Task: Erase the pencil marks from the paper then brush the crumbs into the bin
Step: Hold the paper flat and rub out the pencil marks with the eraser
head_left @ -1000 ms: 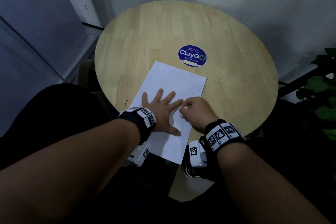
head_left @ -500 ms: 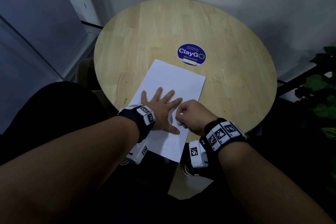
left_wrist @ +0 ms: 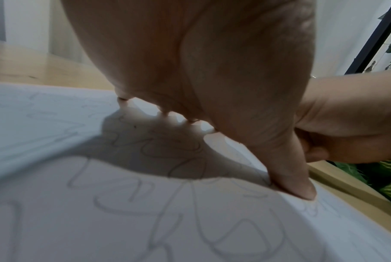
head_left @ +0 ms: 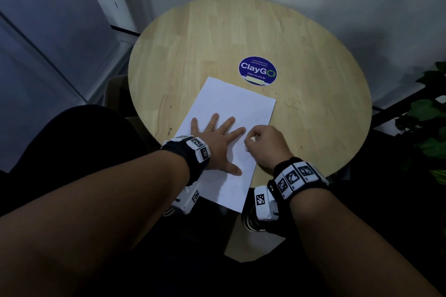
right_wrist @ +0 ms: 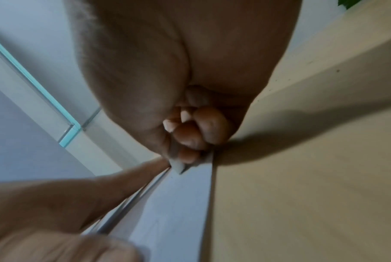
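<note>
The left hand (head_left: pixel 218 142) lies flat with fingers spread, palm down and thumb pressed down. The right hand (head_left: pixel 264 146) sits just beside it, fingers curled tight, pinching an eraser (right_wrist: pixel 178 165).
</note>
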A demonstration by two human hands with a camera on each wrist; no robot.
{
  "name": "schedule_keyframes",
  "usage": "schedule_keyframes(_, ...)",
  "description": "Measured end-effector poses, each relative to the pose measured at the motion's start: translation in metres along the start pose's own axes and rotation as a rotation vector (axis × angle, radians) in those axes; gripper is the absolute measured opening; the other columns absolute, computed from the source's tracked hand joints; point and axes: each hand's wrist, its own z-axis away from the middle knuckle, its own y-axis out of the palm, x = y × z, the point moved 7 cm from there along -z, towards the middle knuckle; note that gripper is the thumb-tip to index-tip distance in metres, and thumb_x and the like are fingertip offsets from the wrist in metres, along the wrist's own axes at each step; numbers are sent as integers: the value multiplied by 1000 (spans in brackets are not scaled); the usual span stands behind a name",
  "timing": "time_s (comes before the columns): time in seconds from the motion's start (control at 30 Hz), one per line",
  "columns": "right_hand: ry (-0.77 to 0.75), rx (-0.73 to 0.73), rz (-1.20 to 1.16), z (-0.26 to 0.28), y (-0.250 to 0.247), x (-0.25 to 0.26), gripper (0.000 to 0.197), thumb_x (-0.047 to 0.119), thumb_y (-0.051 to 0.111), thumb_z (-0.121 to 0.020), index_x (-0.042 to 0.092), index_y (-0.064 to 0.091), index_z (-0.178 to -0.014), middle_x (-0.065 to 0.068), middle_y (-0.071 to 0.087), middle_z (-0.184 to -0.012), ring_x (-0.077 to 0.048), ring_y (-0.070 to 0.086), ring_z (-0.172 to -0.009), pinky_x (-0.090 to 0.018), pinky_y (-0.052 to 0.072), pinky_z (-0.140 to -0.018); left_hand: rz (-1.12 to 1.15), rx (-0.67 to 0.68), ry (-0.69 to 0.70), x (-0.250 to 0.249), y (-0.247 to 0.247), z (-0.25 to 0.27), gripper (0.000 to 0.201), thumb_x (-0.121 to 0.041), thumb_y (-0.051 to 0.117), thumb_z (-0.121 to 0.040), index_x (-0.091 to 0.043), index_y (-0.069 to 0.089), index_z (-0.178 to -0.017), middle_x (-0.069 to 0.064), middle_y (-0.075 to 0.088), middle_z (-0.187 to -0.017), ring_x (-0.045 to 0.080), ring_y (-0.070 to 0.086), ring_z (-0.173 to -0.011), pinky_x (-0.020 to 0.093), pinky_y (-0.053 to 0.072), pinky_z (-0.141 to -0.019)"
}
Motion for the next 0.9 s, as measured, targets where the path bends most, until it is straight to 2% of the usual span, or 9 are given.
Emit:
schedule_keyframes(0.1, -6, 257, -36, 11, 18, 5, 18, 7, 63, -89, 13, 75, -77, -4, 77, -72, -18, 70, -64, -34, 58, -65, -2, -15, 11, 2, 4, -2, 129, -98, 58, -68, -50, -17, -161, -13, -29, -171, 35, -28, -157, 84, -5, -113)
schedule_keyframes(0.13, 1, 270, -50, 12, 18, 4, 19, 6, 63, -88, 13, 76, -76, -4, 77, -71, -18, 70, -63, -36, 59, -65, -5, -17, 12, 2, 4, -3, 129, -98, 57, -68, -51, -17, -161, -13, -29, -171, 35, -28, -157, 84, -5, -113)
schedule_keyframes(0.23, 21, 16, -30, -1, 0, -5, 18, 16, 64, -91, 21, 74, -77, 2, 75, -71, -18, 70, -68, -37, 61, -70, -11, -8, 0, 0, 1, -3, 128, -97, 58, -69, -51, -18, -161, -13, -29, -171, 34, -28, -157, 83, -6, -114)
schedule_keyframes(0.3, 9, -16, 7, -2, -3, -3, 17, 20, 63, -94, 23, 72, -79, 3, 74, -73, -18, 69, -69, -34, 59, -67, -10, 0, -4, 1, 1, -1, 128, -96, 59, -70, -51, -18, -161, -13, -30, -171, 33, -29, -157, 82, -7, -114)
schedule_keyframes(0.43, 58, 312, -75, 15, 17, 0, 17, 7, 63, -91, 8, 76, -79, -10, 73, -67, -17, 58, -46, -27, 46, -48, -18, -8, 4, 0, 1, 0, 128, -97, 58, -70, -51, -18, -161, -13, -29, -171, 34, -28, -158, 83, -4, -114)
schedule_keyframes(0.57, 177, 56, -355, 4, -11, -24, 17, 12, 61, -95, 8, 71, -83, -12, 71, -68, -20, 47, -42, -29, 38, -46, -42, -16, -7, -3, -6, 2, 127, -94, 62, -69, -49, -11, -163, -11, -24, -173, 35, -24, -159, 82, -6, -115)
schedule_keyframes(0.7, 163, 78, -316, 4, -9, -28, 15, 12, 61, -96, 8, 71, -85, -8, 73, -69, -13, 52, -41, -26, 40, -48, -20, -112, 41, -11, -19, -1, 118, -92, 64, -70, -45, 10, -164, -6, -6, -176, 31, -16, -161, 79, -2, -118)
schedule_keyframes(0.8, 106, 91, -240, 3, -5, -23, 15, 13, 62, -95, 11, 72, -83, -2, 74, -67, -9, 58, -46, -28, 47, -53, -26, -105, 79, -15, -14, -8, 120, -94, 62, -69, -51, 3, -163, -6, -12, -176, 33, -15, -161, 77, 2, -119)
schedule_keyframes(0.9, 64, -11, -132, -3, -8, -23, 16, 23, 64, -95, 21, 70, -81, 1, 75, -71, -17, 69, -65, -36, 57, -66, -55, -71, 54, -16, -9, -13, 124, -99, 59, -65, -56, -8, -161, -4, -20, -175, 39, -20, -159, 79, -1, -118)
